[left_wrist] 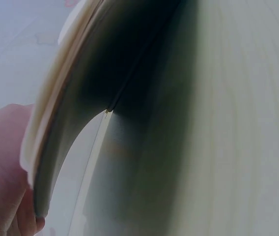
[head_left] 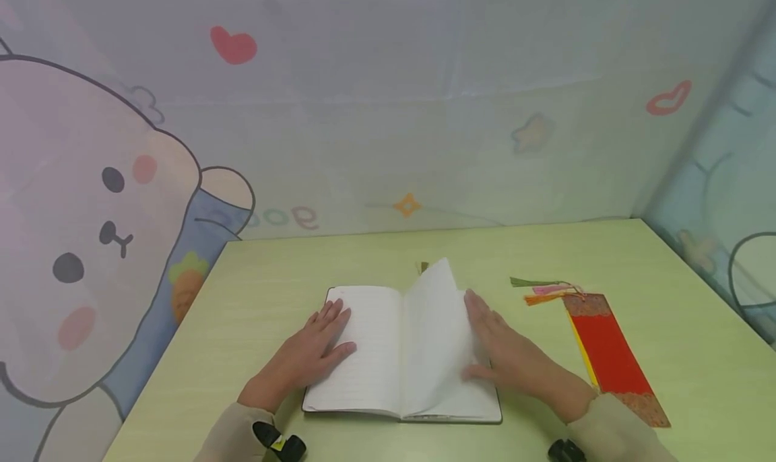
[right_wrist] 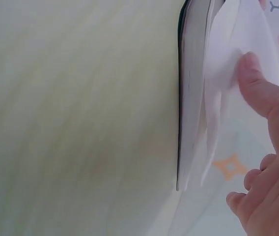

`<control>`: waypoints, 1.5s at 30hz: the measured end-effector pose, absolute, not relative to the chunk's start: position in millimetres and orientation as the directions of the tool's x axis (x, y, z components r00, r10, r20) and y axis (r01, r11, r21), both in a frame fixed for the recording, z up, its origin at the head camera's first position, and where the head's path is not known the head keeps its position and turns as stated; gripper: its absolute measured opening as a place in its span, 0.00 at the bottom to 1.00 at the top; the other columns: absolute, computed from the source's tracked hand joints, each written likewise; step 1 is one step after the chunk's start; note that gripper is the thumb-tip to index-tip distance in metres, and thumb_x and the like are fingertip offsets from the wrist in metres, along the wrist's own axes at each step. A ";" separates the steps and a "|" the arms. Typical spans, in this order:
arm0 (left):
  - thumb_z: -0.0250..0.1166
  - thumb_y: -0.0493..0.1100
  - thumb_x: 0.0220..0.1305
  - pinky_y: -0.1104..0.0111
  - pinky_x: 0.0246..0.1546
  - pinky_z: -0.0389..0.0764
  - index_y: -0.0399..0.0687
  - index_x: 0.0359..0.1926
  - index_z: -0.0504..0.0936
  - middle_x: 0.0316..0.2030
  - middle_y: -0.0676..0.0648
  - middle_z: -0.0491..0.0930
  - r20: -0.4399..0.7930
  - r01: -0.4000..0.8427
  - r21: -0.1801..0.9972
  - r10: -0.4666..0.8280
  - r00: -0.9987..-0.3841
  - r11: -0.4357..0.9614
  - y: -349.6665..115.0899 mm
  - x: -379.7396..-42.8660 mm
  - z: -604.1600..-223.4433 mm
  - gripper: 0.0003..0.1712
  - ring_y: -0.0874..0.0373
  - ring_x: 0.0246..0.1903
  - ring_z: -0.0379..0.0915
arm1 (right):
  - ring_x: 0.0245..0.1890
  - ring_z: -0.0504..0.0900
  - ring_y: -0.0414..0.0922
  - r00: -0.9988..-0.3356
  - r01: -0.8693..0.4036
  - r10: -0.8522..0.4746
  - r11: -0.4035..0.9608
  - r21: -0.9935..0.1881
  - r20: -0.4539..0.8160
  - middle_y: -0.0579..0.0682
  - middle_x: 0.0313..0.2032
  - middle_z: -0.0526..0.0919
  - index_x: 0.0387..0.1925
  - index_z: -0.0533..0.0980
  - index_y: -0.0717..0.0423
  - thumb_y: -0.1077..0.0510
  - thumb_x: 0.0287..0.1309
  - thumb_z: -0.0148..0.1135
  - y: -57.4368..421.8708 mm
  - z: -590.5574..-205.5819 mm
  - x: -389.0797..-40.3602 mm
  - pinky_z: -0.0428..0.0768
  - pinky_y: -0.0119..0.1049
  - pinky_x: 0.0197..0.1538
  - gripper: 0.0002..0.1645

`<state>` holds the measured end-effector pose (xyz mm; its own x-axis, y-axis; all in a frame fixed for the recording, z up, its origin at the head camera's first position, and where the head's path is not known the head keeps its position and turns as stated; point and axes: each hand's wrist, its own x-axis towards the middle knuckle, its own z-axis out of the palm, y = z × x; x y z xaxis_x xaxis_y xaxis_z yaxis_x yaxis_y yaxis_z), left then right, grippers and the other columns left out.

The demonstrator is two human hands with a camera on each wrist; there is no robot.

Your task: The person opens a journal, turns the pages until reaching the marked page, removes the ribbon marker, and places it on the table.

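Note:
An open notebook (head_left: 370, 354) with ruled pages lies in front of me on the table. My left hand (head_left: 318, 344) rests on the outer part of the left page, fingers extended and thumb apart. In the left wrist view, the left side of the notebook (left_wrist: 56, 123) bends up from the tabletop under that hand. My right hand (head_left: 509, 351) is at the right page's outer edge with straight fingers. One loose page (head_left: 433, 314) stands partly raised and curved beside it. In the right wrist view the right thumb (right_wrist: 251, 73) touches the white paper.
To the right lies a red bookmark (head_left: 612, 354) with patterned ends, over a yellow strip (head_left: 583, 347). Green (head_left: 533, 282), pink and orange tassels spread from its top. A small olive-brown tip (head_left: 424, 267) shows behind the notebook. A printed cloth backdrop (head_left: 388, 112) hangs behind the table.

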<state>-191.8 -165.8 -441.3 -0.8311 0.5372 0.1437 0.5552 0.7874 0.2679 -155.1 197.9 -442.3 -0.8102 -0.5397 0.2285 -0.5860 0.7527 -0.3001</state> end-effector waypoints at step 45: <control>0.41 0.61 0.70 0.52 0.66 0.50 0.43 0.69 0.58 0.70 0.44 0.51 0.171 0.568 0.256 0.542 -0.823 0.782 -168.0 -193.5 -441.8 0.36 0.49 0.69 0.42 | 0.71 0.44 0.45 -0.621 -0.781 -0.729 0.542 -0.310 0.289 0.51 0.72 0.42 0.72 0.43 0.59 0.31 0.59 0.49 123.9 -433.9 -156.4 0.54 0.43 0.68 0.54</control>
